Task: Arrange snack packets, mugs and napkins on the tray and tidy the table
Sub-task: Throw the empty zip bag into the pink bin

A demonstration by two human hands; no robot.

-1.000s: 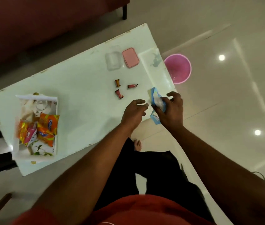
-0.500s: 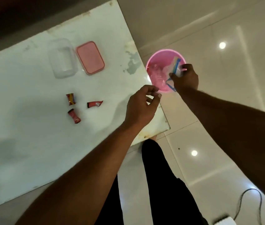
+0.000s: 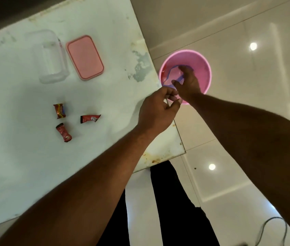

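Note:
A pink bin (image 3: pixel 208 68) stands on the floor just past the table's right edge. My right hand (image 3: pixel 187 82) reaches into it with fingers spread. A crumpled blue wrapper (image 3: pixel 171 74) lies under the hand inside the bin, and no grip on it shows. My left hand (image 3: pixel 156 110) hovers over the right edge of the white table (image 3: pixel 25 157), fingers loosely curled and holding nothing. Three small red wrappers (image 3: pixel 59 110) (image 3: pixel 90 118) (image 3: pixel 64 132) lie loose on the table to the left of that hand.
A clear plastic box (image 3: pixel 49 55) and its pink lid (image 3: pixel 84 57) sit side by side further back on the table. My legs stand at the table's near corner. A cable (image 3: pixel 272 228) lies on the glossy floor at bottom right.
My right hand carried the blue wrapper from the table's edge out over the pink bin, then lowered into it and spread its fingers. The view swung right; the tray has left the frame.

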